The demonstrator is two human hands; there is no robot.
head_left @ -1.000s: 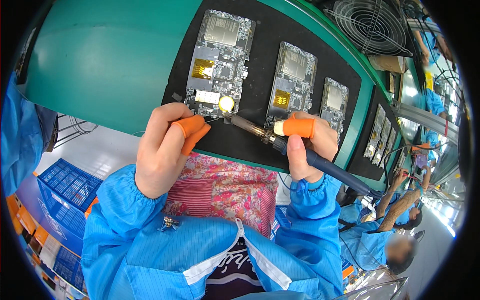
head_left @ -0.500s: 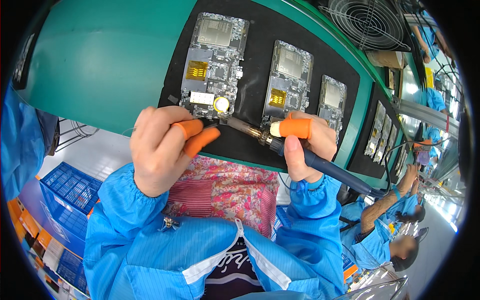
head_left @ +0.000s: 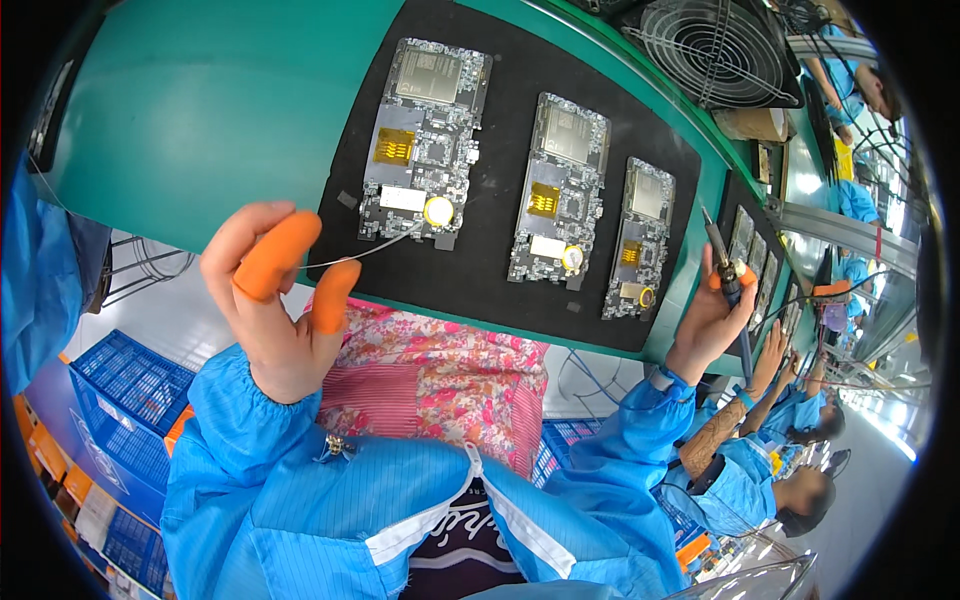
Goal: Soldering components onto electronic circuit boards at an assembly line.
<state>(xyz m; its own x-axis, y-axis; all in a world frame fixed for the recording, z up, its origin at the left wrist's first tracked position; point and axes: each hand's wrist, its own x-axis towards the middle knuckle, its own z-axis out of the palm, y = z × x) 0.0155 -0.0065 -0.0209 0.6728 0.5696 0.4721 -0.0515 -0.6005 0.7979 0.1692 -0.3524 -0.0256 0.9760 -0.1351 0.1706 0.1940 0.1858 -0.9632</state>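
Down at eight o'clock, my left hand [head_left: 275, 300] is up off the bench, thumb and forefinger capped in orange finger cots [head_left: 278, 255], and I'm pinching the near end of a thin solder wire [head_left: 372, 252] between them. The wire runs out toward two o'clock from my fingers and its far tip rests at the lower edge of the left circuit board [head_left: 425, 135], just beside the round pale coin cell [head_left: 438, 210] there.

Over at three o'clock, my right hand [head_left: 712, 310] is closed around the soldering iron [head_left: 722, 262], tip pointing up toward twelve, held beyond the right edge of the mat and well apart from the boards.

Between my hands lies the black mat [head_left: 500, 270] on the green bench [head_left: 200, 110], carrying three boards in a row: the left one, the middle circuit board [head_left: 558, 185] and the right circuit board [head_left: 640, 235], each with a gold patch and a small round cell near its lower edge.

At one o'clock sits a wire-guarded fan [head_left: 715, 50]. Below the bench edge, at five o'clock, my patterned pink apron [head_left: 440, 380] shows. At four o'clock, other people in blue coats [head_left: 790, 420] work along the line.
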